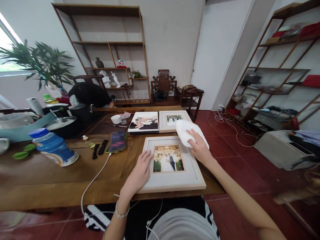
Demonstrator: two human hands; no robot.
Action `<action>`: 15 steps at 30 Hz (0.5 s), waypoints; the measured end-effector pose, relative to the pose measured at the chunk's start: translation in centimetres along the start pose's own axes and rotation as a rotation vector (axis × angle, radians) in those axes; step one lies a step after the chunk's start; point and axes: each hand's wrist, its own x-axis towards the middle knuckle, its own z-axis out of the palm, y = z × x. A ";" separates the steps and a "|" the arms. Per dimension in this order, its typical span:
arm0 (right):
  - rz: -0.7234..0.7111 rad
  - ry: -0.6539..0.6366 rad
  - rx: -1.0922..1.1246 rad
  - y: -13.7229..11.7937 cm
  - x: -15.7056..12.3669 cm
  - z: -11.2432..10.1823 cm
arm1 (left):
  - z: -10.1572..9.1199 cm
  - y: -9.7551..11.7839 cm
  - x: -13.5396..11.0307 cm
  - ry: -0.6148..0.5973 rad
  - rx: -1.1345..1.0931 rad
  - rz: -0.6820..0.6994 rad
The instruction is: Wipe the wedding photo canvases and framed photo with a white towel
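A light wooden picture frame (201,185) with a wide white mat and a wedding photo (168,159) lies flat near the table's front edge. Along its left side rests my left hand (138,171), fingers laid out on the frame and mat. My right hand (200,150) is closed on a fluffy white cloth (183,130) at the frame's upper right corner. Part of the cloth overlaps the near right corner of a second picture frame (163,123), which lies behind the first. A white photo album or print (154,116) with a dark lower edge lies left of that second frame.
On the wooden table (100,180) stand a blue-capped bottle (53,146), a small oil bottle (88,141) and a phone (118,140) with a white cable (93,176). A pan (60,124) is farther left. Behind the table a person (90,95) bends down.
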 end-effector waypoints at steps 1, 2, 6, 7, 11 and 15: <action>-0.004 -0.044 -0.004 0.0 0.3 0.3 | 0.0 -0.1 0.1 0.022 -0.006 -0.008; -0.009 -0.105 -0.001 -0.1 0.5 0.7 | 0.0 -0.1 0.2 0.047 -0.017 -0.013; -0.011 -0.281 0.010 -0.6 0.5 2.0 | 0.0 0.1 0.4 0.106 -0.090 -0.016; -0.013 -0.291 0.000 -0.7 0.5 2.1 | 0.0 0.2 0.3 0.104 -0.105 -0.012; -0.008 -0.317 -0.022 -1.1 0.2 1.6 | 0.0 0.1 0.1 0.074 -0.135 0.002; 0.009 -0.422 -0.003 -3.4 -0.6 -0.9 | 0.5 -0.5 0.0 0.109 -0.140 0.006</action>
